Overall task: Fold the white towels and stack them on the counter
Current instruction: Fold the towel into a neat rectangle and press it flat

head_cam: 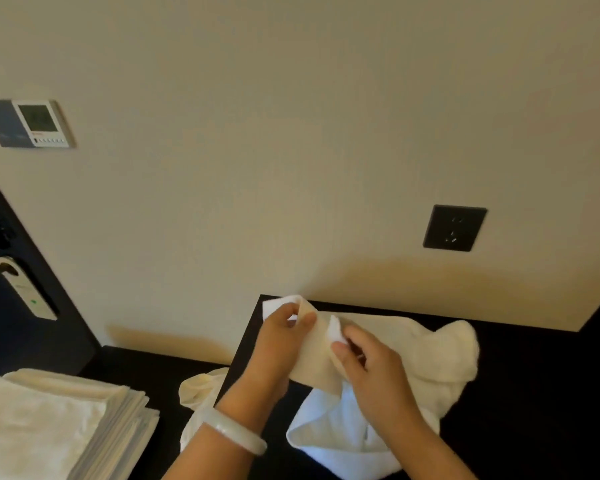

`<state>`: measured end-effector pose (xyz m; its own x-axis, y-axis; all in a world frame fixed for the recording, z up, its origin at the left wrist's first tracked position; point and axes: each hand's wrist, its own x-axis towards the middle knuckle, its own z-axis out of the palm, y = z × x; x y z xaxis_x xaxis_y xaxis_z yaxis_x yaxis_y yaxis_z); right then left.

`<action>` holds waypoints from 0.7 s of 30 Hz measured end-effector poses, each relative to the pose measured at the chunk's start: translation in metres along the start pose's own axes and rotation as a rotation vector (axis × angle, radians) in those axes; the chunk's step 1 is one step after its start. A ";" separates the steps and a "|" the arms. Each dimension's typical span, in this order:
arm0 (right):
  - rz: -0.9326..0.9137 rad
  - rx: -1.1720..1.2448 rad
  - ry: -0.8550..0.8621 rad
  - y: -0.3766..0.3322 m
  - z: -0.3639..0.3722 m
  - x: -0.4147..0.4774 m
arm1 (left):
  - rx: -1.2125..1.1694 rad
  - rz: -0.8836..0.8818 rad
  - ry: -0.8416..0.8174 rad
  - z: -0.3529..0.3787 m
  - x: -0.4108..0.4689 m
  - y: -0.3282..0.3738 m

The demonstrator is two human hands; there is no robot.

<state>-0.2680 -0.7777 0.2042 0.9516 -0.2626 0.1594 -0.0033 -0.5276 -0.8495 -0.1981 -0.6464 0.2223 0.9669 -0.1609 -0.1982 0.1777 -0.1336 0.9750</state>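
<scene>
I see the left hand [281, 336] pinching a corner of the crumpled white cloth towel [430, 355], and the right hand [374, 372] pinching its edge just beside. The rest is bunched on the black desk [534, 393]. The stack of folded white towels [49, 420] sits lower left, well apart.

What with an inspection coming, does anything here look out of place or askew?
Nothing spilled or damaged. The towel pinched by the left hand and right hand lies crumpled on the counter, and a pale, crumpled bag-like thing sits loose beside the folded stack, whose lower layers jut rightward.
</scene>
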 end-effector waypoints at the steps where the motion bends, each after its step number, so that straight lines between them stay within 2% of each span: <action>1: 0.042 0.006 0.032 0.004 0.006 -0.001 | -0.145 -0.068 -0.044 0.007 -0.003 0.000; 3: 0.176 0.081 0.146 0.012 0.012 -0.001 | -0.325 -0.155 -0.158 0.020 -0.011 -0.011; 5: 0.295 0.165 0.200 0.019 0.013 0.000 | -0.152 -0.148 -0.222 0.031 -0.020 -0.026; 8: 0.362 0.267 0.193 0.024 0.014 0.000 | 0.129 -0.050 -0.222 0.042 -0.022 -0.037; 10: 0.361 0.318 0.210 0.022 0.011 0.000 | 0.164 0.024 -0.209 0.040 -0.022 -0.031; 14: 0.291 0.344 0.298 0.016 -0.004 0.005 | 0.346 0.227 -0.312 0.037 -0.025 -0.022; 17: 0.227 0.326 0.311 0.010 -0.013 0.005 | 0.450 0.356 -0.242 0.042 -0.026 -0.016; 21: 0.140 0.221 0.333 0.008 -0.017 0.002 | 0.476 0.397 -0.178 0.046 -0.026 -0.009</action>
<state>-0.2712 -0.7960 0.2064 0.7953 -0.5852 0.1580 -0.0249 -0.2920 -0.9561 -0.2331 -0.6857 0.2141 0.8900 -0.4412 0.1149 -0.3275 -0.4432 0.8344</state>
